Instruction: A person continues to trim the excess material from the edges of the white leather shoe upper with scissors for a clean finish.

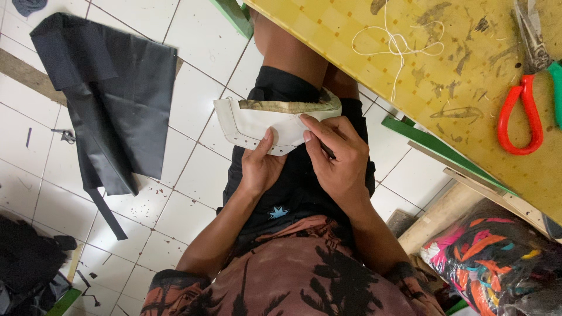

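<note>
Holding a curved white panel [257, 124] flat on the lap, a seated person works it with both bare hands. The left hand [261, 165] grips the panel's near edge, thumb pressed on top at about the middle of the frame. The right hand [336, 157] pinches the same edge just beside it, at three o'clock from the left, with fingers curled over a thin dark tool that is mostly hidden. The panel's far rim shows a dull, olive-brown strip and small holes run along its lower curve. At one o'clock a yellow worktable [374, 41] carries a loop of white thread [398, 44] and, at three o'clock, scissors with red and green handles [524, 111]. A piece of black fabric [111, 99] lies on the white tiled floor [193, 175] at ten o'clock. A clear bag of multicoloured material [492, 263] sits at four o'clock.
</note>
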